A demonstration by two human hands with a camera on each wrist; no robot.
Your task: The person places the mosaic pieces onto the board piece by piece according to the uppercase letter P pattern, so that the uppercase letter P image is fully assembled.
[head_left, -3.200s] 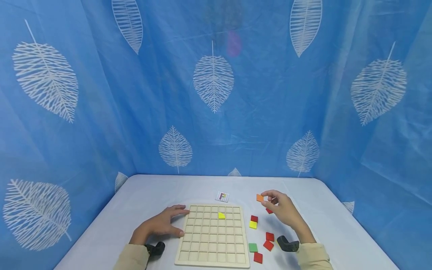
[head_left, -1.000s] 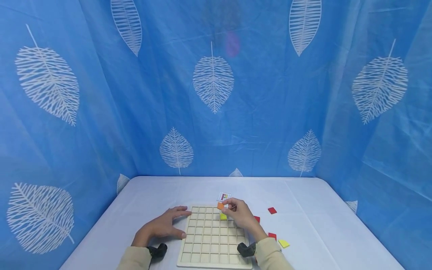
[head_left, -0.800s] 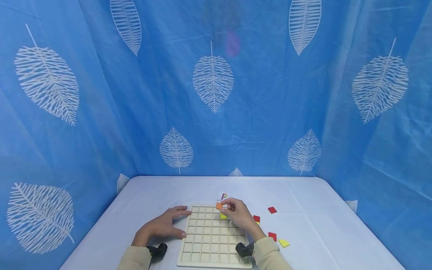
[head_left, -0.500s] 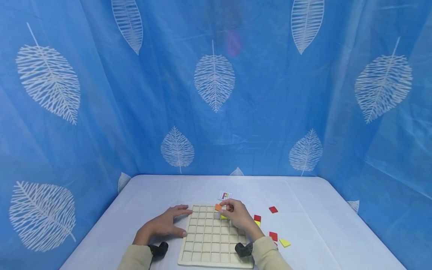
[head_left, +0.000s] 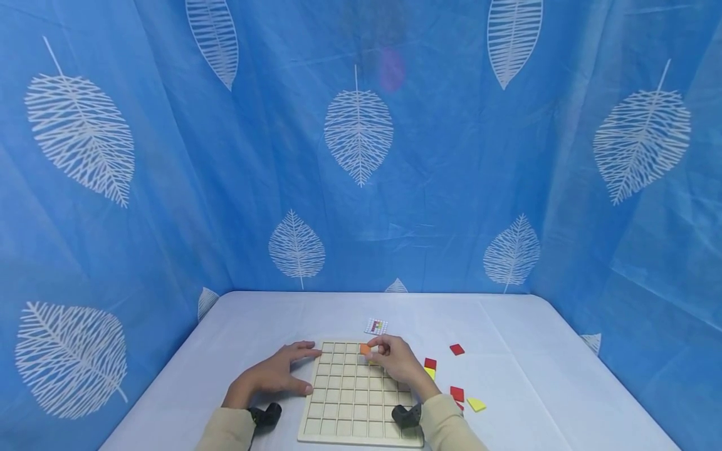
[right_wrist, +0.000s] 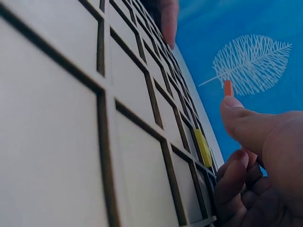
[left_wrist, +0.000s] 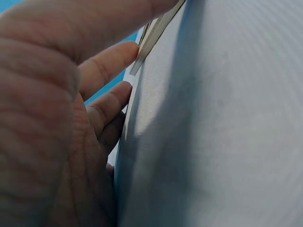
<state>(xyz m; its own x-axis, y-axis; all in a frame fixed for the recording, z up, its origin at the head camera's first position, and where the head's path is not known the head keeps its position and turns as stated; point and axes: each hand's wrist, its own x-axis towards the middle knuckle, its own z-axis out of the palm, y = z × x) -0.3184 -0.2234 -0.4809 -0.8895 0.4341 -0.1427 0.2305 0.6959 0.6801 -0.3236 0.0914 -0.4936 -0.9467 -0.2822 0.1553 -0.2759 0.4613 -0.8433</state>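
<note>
One orange tile point(head_left: 365, 349), thin, flat and bright with straight edges, is held over the far edge of a pale, gridded board point(head_left: 338, 398). The right hand point(head_left: 397, 360) has its grip pinched on that tile between thumb and finger; from the right wrist, a narrow strip of it shows above the thumb tip, raised off the board. The left hand point(head_left: 279, 369) keeps its grip released, fingers and thumb spread against the board's left edge.

The board lies about midway between the left and right edges of the white tabletop point(head_left: 564, 388). A yellow tile point(right_wrist: 203, 147) sits on its grid, mostly hidden by the right hand in the head view. Beyond the board, nearer the tabletop's far edge, lies a small patterned card point(head_left: 376, 326).

Toward the tabletop's right edge are a lone red tile point(head_left: 457, 349), a red piece point(head_left: 430, 363) next to a yellow piece point(head_left: 430, 373), another red one point(head_left: 457, 394) and a yellow one point(head_left: 476, 404). The right sleeve point(head_left: 451, 426) covers the board's near right corner area. A blue curtain point(head_left: 361, 238) with white leaves stands behind.
</note>
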